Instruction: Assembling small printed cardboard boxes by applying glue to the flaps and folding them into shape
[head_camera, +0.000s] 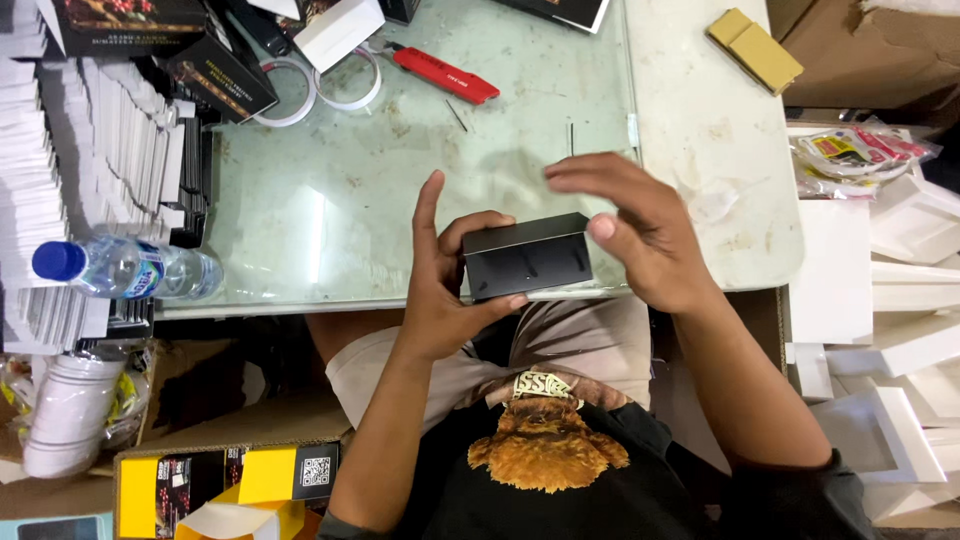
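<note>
Both hands grasp a small matte black rectangular cardboard box at frame centre, over the glass tabletop edge: left hand grips its left end, right hand its right end and top.

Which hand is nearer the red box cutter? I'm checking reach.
Right. The right hand lies below the red box cutter, slightly rightward; the left hand is lower, gripping the black box.

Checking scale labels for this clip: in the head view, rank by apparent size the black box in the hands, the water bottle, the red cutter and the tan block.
1. Water bottle
2. Black box, nearer the camera, so unsure
3. Red cutter
4. Tan block, close to the cutter
</note>
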